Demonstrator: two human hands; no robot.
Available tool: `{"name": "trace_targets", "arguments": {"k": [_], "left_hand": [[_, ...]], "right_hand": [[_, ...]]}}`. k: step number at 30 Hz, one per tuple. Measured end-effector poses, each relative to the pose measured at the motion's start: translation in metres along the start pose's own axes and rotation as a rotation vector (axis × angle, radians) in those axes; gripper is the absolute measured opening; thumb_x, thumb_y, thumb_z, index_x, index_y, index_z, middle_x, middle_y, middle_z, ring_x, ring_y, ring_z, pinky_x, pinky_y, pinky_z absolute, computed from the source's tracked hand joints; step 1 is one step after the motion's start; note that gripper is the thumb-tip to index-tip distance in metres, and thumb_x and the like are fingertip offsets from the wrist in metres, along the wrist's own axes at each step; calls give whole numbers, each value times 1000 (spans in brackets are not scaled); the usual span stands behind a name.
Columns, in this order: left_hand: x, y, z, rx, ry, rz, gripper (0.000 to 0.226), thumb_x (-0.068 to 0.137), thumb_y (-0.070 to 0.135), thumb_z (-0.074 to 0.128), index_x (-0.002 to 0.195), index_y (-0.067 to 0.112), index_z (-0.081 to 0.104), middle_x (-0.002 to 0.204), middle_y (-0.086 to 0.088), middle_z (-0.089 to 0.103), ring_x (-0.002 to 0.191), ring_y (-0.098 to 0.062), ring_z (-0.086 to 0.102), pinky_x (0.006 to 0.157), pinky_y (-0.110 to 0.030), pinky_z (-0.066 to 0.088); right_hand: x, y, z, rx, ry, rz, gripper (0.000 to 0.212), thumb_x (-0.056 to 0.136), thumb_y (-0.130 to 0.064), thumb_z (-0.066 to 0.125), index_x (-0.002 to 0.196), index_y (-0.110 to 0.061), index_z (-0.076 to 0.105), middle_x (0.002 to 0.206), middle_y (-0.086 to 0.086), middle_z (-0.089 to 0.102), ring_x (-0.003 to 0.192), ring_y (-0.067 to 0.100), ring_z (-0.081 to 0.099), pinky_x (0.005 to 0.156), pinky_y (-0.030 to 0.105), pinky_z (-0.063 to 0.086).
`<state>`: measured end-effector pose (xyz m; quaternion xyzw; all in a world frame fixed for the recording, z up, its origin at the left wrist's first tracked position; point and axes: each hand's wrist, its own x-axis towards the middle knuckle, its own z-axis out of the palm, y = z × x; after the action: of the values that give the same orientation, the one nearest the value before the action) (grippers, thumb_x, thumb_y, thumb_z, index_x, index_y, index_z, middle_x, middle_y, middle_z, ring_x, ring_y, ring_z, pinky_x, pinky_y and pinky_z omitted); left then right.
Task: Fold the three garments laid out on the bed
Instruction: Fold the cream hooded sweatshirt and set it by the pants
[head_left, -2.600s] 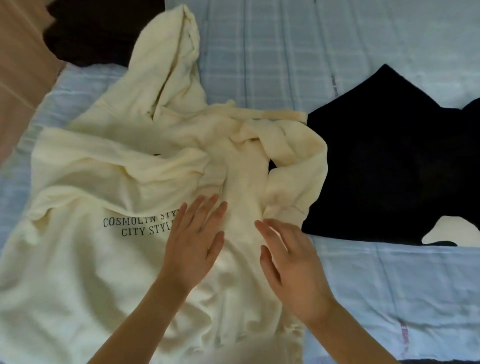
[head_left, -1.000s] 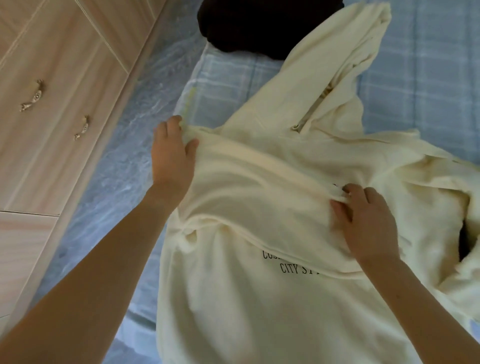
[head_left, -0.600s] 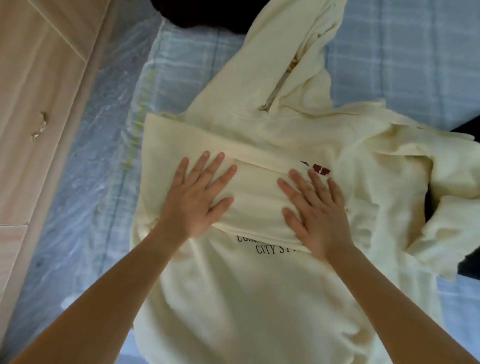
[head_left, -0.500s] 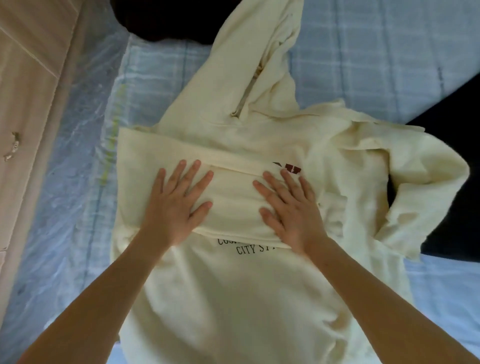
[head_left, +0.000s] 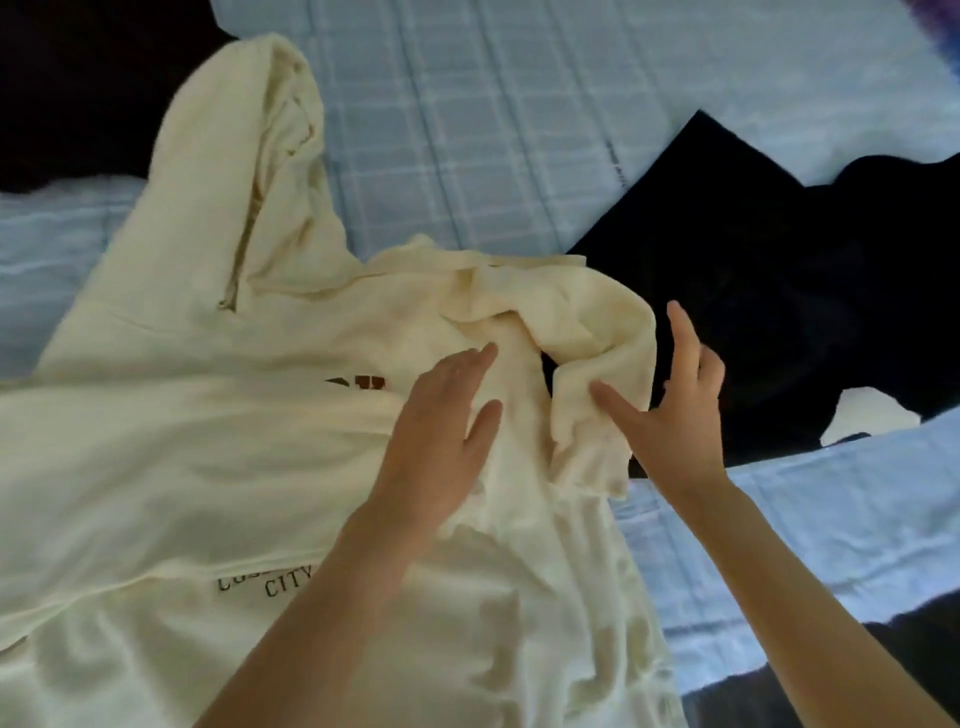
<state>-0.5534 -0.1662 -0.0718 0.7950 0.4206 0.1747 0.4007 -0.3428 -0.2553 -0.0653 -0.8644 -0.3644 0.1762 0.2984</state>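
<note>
The hoodie (head_left: 208, 467) has one sleeve folded in; the other lies bunched. The left hand (head_left: 441, 431) presses flat, the right hand (head_left: 670, 421) spreads wide, empty. The black garment (head_left: 753, 312) looks unfolded.

bare forearms (head_left: 311, 613), left hand (head_left: 441, 421), right hand (head_left: 672, 421)

The hoodie (head_left: 208, 441) is a plain pale cream all over, hood and sleeves alike, with dark lettering (head_left: 265, 584) printed across its chest and a small dark red-brown mark (head_left: 371, 383) higher up. The bed sheet (head_left: 493, 130) beneath it is light blue, crossed by a check of paler and darker lines. The black garment (head_left: 779, 286) on the right is one solid colour, and the dark garment (head_left: 78, 93) at the upper left looks near-black and plain.
</note>
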Motion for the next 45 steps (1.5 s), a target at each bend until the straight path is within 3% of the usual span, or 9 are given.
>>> {"name": "trace_targets", "arguments": {"k": [4,10,14,17,23,27,36,41,45], "left_hand": [[25,49,57,-267,-60,-91,59,94,30,64,148,27,40,139,10,48,126,-2,45,105,-21,39],[11,73,55,-477,137,-227,33,90,7,67,116,27,67,96,7,69,77,-12,64,71,-19,51],[-17,66,7,-785,241,-277,32,90,4,65,111,26,72,104,5,74,98,-9,69,81,-20,54],[-48,38,-42,-872,370,-404,36,84,5,66,112,26,73,108,-1,75,96,-13,71,76,-21,56],[-105,-57,-106,-30,390,-890,36,91,3,59,118,25,66,122,-6,67,89,-24,66,85,-38,48],[-77,-70,-98,172,381,-634,23,95,16,61,116,19,69,113,0,67,94,-21,62,88,-39,49],[94,-20,-45,199,228,-302,37,88,42,69,118,20,68,112,0,71,103,-21,63,90,-35,48],[102,-14,-54,-125,487,-205,10,88,24,69,87,17,76,75,11,71,67,4,60,67,-10,41],[77,-22,-19,8,161,-247,18,94,22,64,89,9,76,80,0,73,77,-12,64,77,-30,48]], "right_hand": [[14,18,-4,344,-102,87,60,87,-17,77,139,-32,51,113,-2,69,78,17,71,64,22,58],[18,15,-34,476,-134,-39,30,90,-14,73,117,-25,69,95,-8,72,73,27,66,65,34,59],[0,-7,-36,235,-192,-318,29,97,-35,57,126,-38,63,112,-19,61,107,5,49,93,9,38],[-13,-30,-17,45,-269,-535,42,98,-42,48,139,-35,55,133,-9,48,123,13,36,108,19,29],[-28,-43,41,0,-386,-696,48,98,-16,60,145,-17,50,127,0,58,117,22,49,101,43,44],[-6,-40,61,-112,-137,-535,42,98,-19,55,139,-13,54,136,11,52,120,29,45,102,31,35],[30,-53,61,184,-270,-168,34,88,-16,74,119,-25,66,101,-9,68,88,4,64,78,20,55],[3,-37,-15,232,-98,-114,28,80,-22,79,99,-40,68,91,-21,71,79,-4,67,62,4,48],[-42,-7,-8,225,-124,73,32,83,-15,77,90,-42,62,83,-15,69,77,0,66,60,11,51]]}}
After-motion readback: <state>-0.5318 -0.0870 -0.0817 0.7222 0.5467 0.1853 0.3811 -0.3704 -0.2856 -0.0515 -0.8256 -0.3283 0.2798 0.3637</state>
